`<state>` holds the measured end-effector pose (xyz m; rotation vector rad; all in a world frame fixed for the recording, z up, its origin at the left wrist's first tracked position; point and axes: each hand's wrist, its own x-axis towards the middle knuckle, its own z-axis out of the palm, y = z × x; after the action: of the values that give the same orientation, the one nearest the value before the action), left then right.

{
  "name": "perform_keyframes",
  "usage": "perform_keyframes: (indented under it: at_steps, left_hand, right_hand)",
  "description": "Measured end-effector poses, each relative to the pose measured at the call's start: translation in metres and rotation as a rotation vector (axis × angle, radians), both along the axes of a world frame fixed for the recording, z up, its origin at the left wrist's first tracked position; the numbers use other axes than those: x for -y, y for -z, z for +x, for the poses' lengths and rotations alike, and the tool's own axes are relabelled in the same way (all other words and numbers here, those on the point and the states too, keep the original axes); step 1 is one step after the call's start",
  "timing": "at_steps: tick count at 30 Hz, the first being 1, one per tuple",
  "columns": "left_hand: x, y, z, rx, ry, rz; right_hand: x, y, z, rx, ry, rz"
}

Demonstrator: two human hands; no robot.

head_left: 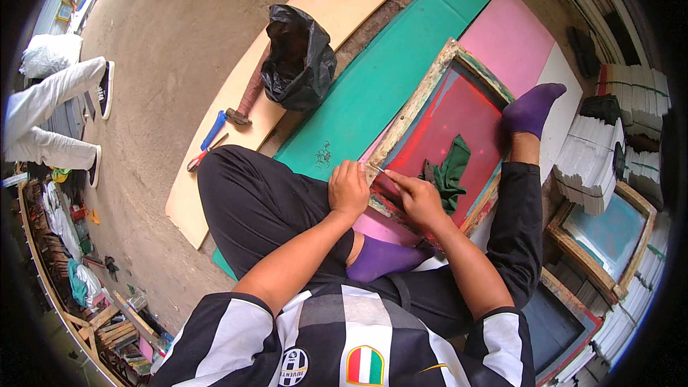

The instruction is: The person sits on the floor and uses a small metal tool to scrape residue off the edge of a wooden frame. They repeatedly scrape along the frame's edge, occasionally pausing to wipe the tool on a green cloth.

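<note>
low centre of the frame: left hand [348,190] clamped over the near corner of the wooden screen frame [414,100], fingers curled shut on the wood. just to its right, right hand [419,199] pinched closed on what looks like a strip or edge at the frame's near rail; too small to tell which. frame resting across the lap between the two purple socks [531,108], tilted toward the upper right.

judged best done with the left hand pressing firm so the frame cannot rock, and the right hand working slow and low along the rail, close to the wood.

inside the frame: red mesh [459,118], with a crumpled green cloth [450,168] lying on it near the right hand.

further up, centre top: black plastic bag [297,57] standing open on a pale board [236,93], contents dark, cannot tell. beside it at left, a hammer [244,104] and a blue-handled tool [213,130].
</note>
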<state>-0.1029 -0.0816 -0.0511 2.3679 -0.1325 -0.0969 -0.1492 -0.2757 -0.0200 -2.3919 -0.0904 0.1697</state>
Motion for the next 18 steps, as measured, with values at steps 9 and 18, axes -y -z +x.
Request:
perform_keyframes:
  at_steps: [9,18]
  left_hand:
    - [0.000,0.007,0.000,0.035,-0.003,0.001]
    - [0.000,0.006,0.000,0.015,-0.006,-0.001]
  right_hand:
    - [0.006,-0.032,0.026,-0.276,-0.014,0.210]
    - [-0.005,-0.046,0.003,-0.243,0.035,-0.213]
